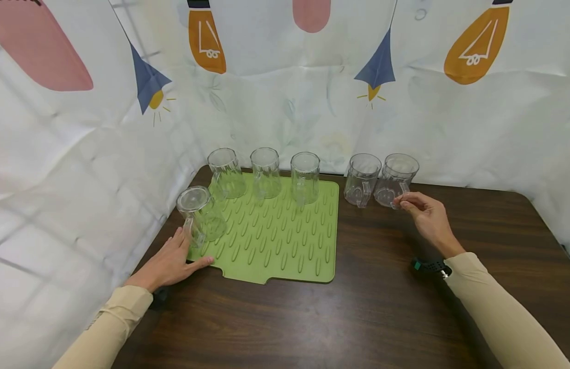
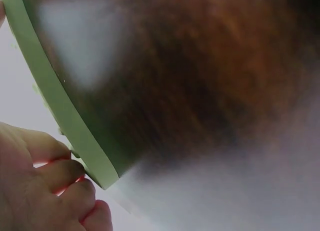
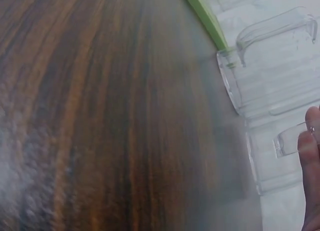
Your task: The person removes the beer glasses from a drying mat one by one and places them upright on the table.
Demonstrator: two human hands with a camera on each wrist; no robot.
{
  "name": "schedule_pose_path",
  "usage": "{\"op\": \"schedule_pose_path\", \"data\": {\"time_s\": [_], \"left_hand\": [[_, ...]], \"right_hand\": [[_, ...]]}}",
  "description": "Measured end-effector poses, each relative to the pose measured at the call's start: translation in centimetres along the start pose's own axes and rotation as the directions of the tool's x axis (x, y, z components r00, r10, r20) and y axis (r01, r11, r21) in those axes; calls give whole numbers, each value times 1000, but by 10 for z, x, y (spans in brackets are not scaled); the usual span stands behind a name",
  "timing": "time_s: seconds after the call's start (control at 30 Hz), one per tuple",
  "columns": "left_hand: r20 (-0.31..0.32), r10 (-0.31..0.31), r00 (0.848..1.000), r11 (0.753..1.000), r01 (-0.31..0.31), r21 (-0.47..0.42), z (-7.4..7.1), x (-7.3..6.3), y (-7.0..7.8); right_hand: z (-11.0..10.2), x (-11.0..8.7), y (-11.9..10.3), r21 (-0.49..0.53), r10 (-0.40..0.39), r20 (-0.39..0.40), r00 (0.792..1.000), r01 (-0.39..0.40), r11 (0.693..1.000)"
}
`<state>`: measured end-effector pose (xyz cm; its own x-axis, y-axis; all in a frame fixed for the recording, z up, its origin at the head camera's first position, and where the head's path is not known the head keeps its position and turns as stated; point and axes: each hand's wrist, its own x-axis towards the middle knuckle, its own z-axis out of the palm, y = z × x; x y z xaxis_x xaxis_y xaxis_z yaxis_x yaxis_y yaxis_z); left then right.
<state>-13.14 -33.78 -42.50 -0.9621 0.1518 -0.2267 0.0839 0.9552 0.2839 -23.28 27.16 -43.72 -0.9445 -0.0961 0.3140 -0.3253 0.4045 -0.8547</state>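
Beige sleeves (image 1: 105,323) nearest, both cut off by the frame. Black wristband (image 1: 431,265) behind the right hand; dark piece (image 1: 159,297) under the left wrist mostly hidden, can't make out. Dark wood tabletop (image 1: 321,323) gives open room between the forearms and right of the right hand; blurry in the left wrist view.

Left hand (image 1: 171,261): fingers extended, thumb out, resting at the near left corner of a green mat (image 1: 275,251). Clear near mug (image 1: 211,220) stands on the mat just past the fingertips; contact can't be told. Mat runs rightward from the thumb, tab on its front edge, right edge well short of the right hand.

Right hand (image 1: 427,218): thumb and fingers pinch the handle (image 3: 287,141) of the far-right mug (image 1: 395,174), which is on the tabletop just beyond the hand. Fingers cover part of the handle; right wrist view crops most of the hand. Second mug (image 1: 362,177) just left of it; touching or not, can't tell. Three back mugs (image 1: 266,177) in a row along the mat's far side, beyond the left hand, outlines faint. White printed cloth (image 1: 312,118) bounds the table behind the mugs and left of the left hand.
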Motion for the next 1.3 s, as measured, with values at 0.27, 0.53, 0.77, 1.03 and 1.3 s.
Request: {"op": "schedule_pose_path", "data": {"time_s": [0.27, 0.53, 0.77, 1.03, 1.3], "left_hand": [[22, -14, 1000, 1000, 13, 20, 0, 0, 0], [29, -14, 999, 999, 13, 35, -2, -1, 2], [38, -5, 999, 999, 3, 39, -5, -3, 5], [40, 10, 999, 999, -11, 33, -5, -2, 6], [38, 20, 999, 1000, -20, 15, -4, -2, 5]], "right_hand": [[2, -2, 3, -33, 3, 2, 1000, -3, 999], [3, -4, 3, -46, 29, 11, 1000, -29, 999], [5, -2, 5, -57, 22, 24, 999, -20, 998], [1, -5, -1, -105, 118, 1, 993, -118, 987], [-12, -9, -10, -68, 155, -102, 983, -162, 984]]}}
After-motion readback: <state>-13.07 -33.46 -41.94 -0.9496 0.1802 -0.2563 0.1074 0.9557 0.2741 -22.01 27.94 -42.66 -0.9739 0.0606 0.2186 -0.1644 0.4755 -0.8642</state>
